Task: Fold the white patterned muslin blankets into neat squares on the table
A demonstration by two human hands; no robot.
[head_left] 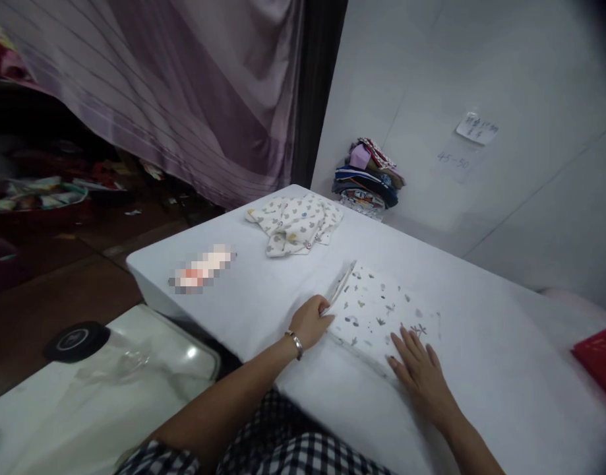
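A folded white cloth with small grey prints [376, 307] lies flat on the white table [481, 389]. At its near left corner, my left hand [310, 321] has thumb and fingers closed on the cloth's edge. My right hand [419, 369] rests flat, fingers spread, on the right part of the same cloth. Farther back on the table sits a crumpled white garment with grey and yellow prints [300, 221], apart from both hands. The underside of the folded cloth is hidden.
A blurred-out item [202, 269] lies near the table's left edge. Stacked folded clothes [366, 178] stand by the wall. A glossy white surface bearing a black round object [78, 341] is at lower left. A purple curtain [208, 92] hangs behind; something red [602, 359] is at far right.
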